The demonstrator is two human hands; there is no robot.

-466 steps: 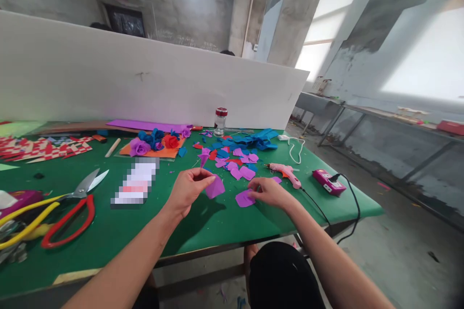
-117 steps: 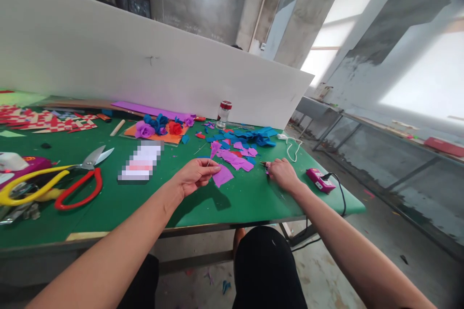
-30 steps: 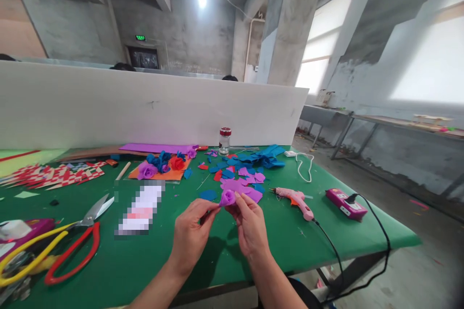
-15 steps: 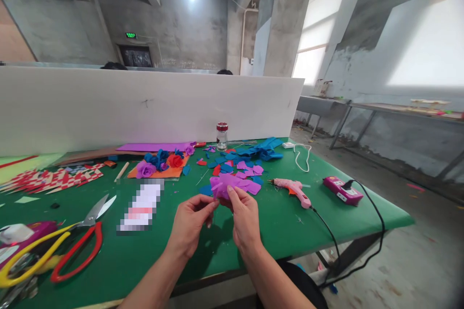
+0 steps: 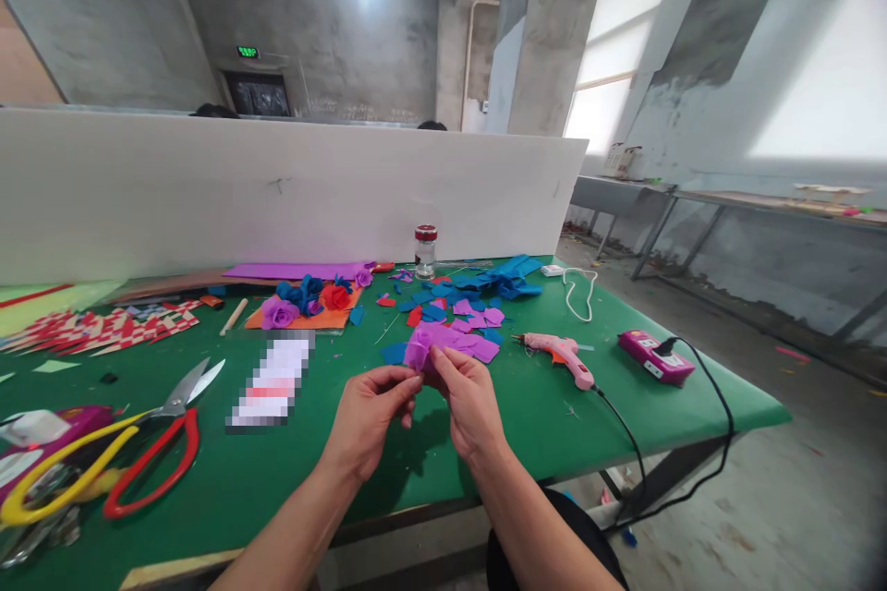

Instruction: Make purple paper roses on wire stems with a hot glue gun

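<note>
In the head view, the left hand (image 5: 364, 416) pinches the base of the purple paper flower (image 5: 419, 347) above the green tabletop (image 5: 263, 471); the right hand (image 5: 472, 397) pinches its side. Steadying the base while pressing lightly should spare the petals from creasing.

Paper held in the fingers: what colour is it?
The held paper is purple; it shows best in the head view.

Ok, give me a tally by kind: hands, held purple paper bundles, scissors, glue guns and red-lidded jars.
Hands: 2 (left hand, right hand)
Purple paper bundle: 1
Scissors: 1
Pink glue gun: 1
Red-lidded jar: 1
Total: 6
</note>
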